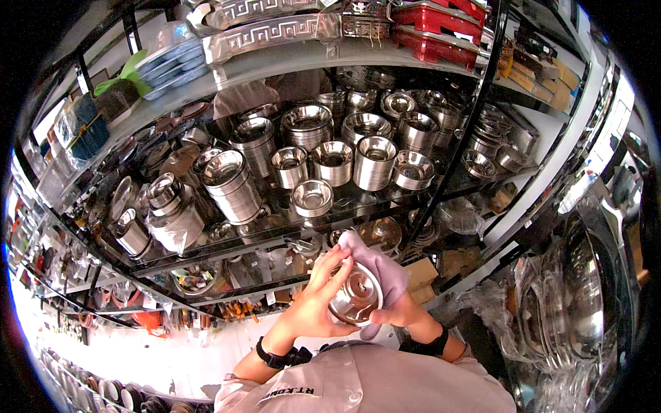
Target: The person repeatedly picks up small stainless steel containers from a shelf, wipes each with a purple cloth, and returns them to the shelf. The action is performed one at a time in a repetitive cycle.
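Observation:
A round, shiny metal bowl (357,294) is held in front of my chest between both hands. My left hand (323,299) grips its left side, with fingers spread over the upper rim. On the right, my right hand (395,310) has its thumb on the bowl's lower right edge and holds a greyish-purple cloth (384,271) against the far side; most of its fingers are hidden behind the cloth. Beyond my hands, a small stack of metal bowls (312,198) stands near the front of a dark shelf, with taller bowl stacks (374,164) behind it.
The shelf's front edge (289,235) runs across, just beyond my hands. A black upright post (457,139) crosses the right part. Plastic-wrapped metal ware (557,304) stands close at right. Red boxed items (436,31) and patterned metal trays (273,33) fill the upper shelf.

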Demonstrator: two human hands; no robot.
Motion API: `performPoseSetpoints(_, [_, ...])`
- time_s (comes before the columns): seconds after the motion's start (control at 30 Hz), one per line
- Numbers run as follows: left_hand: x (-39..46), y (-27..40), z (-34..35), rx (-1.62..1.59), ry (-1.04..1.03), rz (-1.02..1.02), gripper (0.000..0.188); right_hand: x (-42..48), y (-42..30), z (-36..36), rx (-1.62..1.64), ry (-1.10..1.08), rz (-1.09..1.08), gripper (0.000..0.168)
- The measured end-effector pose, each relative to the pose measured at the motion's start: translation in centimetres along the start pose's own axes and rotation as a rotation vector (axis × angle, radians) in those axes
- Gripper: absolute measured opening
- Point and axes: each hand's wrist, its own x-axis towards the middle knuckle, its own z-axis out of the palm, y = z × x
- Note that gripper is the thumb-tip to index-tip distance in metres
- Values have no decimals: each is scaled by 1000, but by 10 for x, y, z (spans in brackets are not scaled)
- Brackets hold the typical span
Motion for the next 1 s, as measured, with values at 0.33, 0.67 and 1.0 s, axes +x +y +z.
performPoseSetpoints(0.33, [15, 3, 22, -25, 47, 7, 122, -39, 15, -29, 305, 9, 303, 98])
performPoseSetpoints(0.67, [17, -11, 47, 303, 117, -82, 112, -58, 36, -42, -55, 260, 332, 35])
performPoseSetpoints(1.0, [13, -14, 40, 173, 55, -172, 109, -59, 37, -24, -348, 494, 120, 32])
